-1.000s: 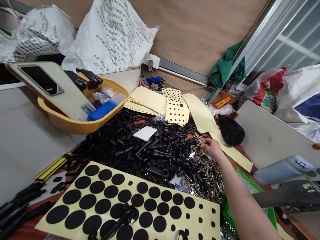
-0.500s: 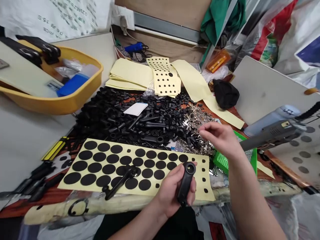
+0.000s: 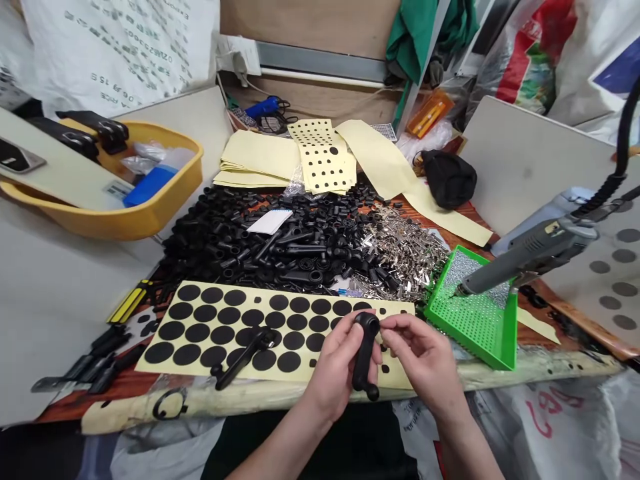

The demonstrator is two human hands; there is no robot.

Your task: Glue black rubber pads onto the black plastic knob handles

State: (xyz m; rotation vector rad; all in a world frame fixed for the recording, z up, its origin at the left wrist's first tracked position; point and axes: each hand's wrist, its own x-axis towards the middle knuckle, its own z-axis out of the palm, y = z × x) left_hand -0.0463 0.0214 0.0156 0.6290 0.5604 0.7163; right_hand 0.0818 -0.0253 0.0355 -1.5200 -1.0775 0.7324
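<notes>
Two bare hands meet over the lower edge of a yellow backing sheet (image 3: 395, 377) dotted with black rubber discs; the left hand (image 3: 333, 373) is clamped around a black handle (image 3: 365, 350), held upright over the sheet with its round head at the top; the right hand (image 3: 420, 353), which in the earlier frame hung apart above the metal scraps, has now come in beside the handle, its fingertips (image 3: 385, 325) drawn together at the head, though I cannot tell whether they grip it; a second black handle (image 3: 245, 357) lies on the discs; beyond the sheet spreads a heap of black plastic parts (image 3: 260, 247) with a white card (image 3: 270, 221) on top, and silver metal pieces (image 3: 405, 250) pile up beside it; a green perforated tray (image 3: 493, 350), now seen whole, holds a grey patch of small metal bits, with the tip of a hot glue gun (image 3: 530, 257) above it; at upper left a yellow basin (image 3: 165, 193) holds a blue box (image 3: 149, 187) and clear plastic bags (image 3: 140, 163), a beige board (image 3: 55, 177) lying across it with black clamps (image 3: 95, 130) behind.
</notes>
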